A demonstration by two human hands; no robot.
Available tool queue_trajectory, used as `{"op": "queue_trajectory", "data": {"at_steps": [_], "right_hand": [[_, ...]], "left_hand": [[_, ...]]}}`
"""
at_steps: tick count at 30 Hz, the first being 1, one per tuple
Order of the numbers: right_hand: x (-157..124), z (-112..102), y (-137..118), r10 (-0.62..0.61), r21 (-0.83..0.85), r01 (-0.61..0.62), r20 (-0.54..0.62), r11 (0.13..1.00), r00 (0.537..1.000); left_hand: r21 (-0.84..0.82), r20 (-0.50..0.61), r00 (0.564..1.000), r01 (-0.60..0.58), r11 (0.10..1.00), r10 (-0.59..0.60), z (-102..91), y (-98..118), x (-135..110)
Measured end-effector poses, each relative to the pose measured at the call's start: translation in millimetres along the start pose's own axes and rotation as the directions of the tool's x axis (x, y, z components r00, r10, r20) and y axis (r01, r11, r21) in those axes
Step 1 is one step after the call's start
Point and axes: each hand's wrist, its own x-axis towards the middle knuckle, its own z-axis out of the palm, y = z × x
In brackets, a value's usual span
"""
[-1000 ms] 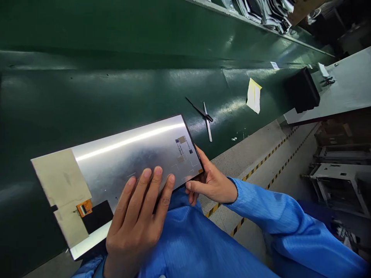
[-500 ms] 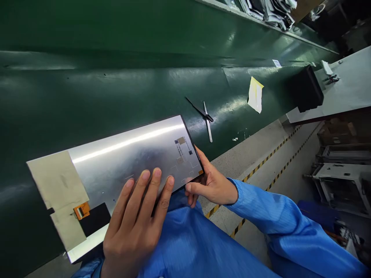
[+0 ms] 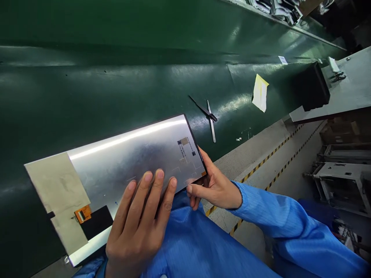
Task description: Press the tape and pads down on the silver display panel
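A display panel (image 3: 116, 162) with a shiny silver back lies tilted across the near edge of the green bench. At its left end are a beige-grey strip (image 3: 60, 177), an orange flex connector (image 3: 83, 214) and a black patch (image 3: 97, 223). Fingers stretched and slightly apart, my left hand (image 3: 139, 227) rests flat on the panel's near side. My right hand (image 3: 217, 187) grips the panel's near right corner, thumb at the near edge and some fingers hidden underneath. Beyond the panel, silver tweezers (image 3: 212, 129) cross a thin black tool (image 3: 199, 105).
Farther right on the green bench (image 3: 130, 92) lie a white and yellow paper piece (image 3: 260, 94) and small white scraps (image 3: 238, 139). A black box-shaped object (image 3: 311, 87) stands at the bench's right end. Striped tape (image 3: 257, 166) marks the floor beside it.
The view has shifted slightly, so the bench items appear a little farther right. Both hands keep their places on the panel, with hardly any movement.
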Motion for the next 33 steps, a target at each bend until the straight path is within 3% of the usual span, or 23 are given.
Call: {"op": "queue_trajectory", "data": {"at_steps": [8,25,33], "right_hand": [[2.7,-7.4,1.0,-0.034,-0.054,0.037,0.051,0.998,0.998],[2.4,-0.6,-5.3,-0.019,-0.071,0.017,-0.016,0.997,1.000],[6.2,-13.3,2.9,-0.051,-0.100,0.060,0.091,0.993,0.995]], "left_hand": [[0.011,-0.009,1.000,-0.011,1.000,0.011,3.5,-2.3,-3.2],[0.028,-0.014,1.000,-0.012,1.000,0.013,5.8,-2.9,-4.2],[0.033,-0.014,1.000,-0.022,0.999,0.022,7.1,-4.9,-5.7]]}}
